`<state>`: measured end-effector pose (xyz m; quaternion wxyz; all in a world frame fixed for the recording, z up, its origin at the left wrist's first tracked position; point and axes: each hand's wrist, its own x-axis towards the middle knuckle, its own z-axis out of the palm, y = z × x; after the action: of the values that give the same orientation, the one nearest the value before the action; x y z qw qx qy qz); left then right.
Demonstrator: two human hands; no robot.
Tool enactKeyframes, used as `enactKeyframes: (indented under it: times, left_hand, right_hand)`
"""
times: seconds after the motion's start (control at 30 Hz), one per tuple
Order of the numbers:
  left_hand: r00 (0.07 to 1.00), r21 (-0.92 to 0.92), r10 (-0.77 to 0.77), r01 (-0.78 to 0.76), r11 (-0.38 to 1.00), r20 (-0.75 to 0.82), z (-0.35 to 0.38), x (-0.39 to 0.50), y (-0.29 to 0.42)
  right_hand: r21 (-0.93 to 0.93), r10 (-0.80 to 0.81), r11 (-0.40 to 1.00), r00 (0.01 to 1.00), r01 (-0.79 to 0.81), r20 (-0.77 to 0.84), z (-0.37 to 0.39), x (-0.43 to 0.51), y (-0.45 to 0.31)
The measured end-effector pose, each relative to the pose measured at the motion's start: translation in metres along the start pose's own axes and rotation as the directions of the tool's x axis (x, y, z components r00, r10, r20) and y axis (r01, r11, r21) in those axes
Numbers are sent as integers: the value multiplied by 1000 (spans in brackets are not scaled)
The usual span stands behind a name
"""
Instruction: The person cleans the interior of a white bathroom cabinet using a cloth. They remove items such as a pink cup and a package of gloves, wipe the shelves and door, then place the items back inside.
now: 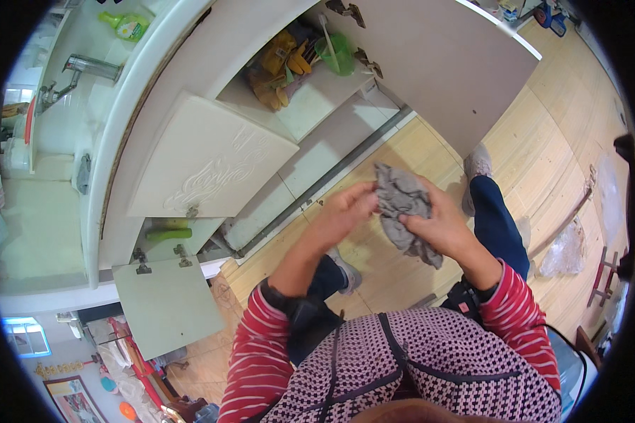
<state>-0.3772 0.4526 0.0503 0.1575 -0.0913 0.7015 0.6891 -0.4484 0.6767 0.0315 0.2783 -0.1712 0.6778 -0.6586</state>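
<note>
A crumpled grey cloth [402,203] is held in front of my body, above the floor. My right hand [444,222] grips it from the right, the thumb pressed over its folds. At its upper left edge is my left hand [349,209], slightly blurred, with the fingers bent against the cloth; whether they pinch it is hard to see. Before me stands a white cabinet with an open door [434,69] and a low shelf [317,106]. On that shelf lie yellow work gloves [280,58] beside a green plastic cup [338,55] with a white-handled utensil in it.
A carved cabinet panel [211,164] leans out at the left, above another open door [166,304]. The counter holds a faucet [92,67] and a green bottle [127,26]. Clear plastic bags [563,248] and a stick [566,222] lie on the wood-patterned floor [550,153].
</note>
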Motion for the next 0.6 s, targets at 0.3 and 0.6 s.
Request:
enactKeyframes:
  times: [0.3,0.6]
  left_hand:
    - [664,726,323,516,455,-674,-156,245,17]
    - [625,877,623,411,250,-470,-284,371,-8]
  right_hand:
    - [152,204,968,979,-201,0,-29,0,-14]
    - [72,267,963,960,-261,-84,-34,26,-14]
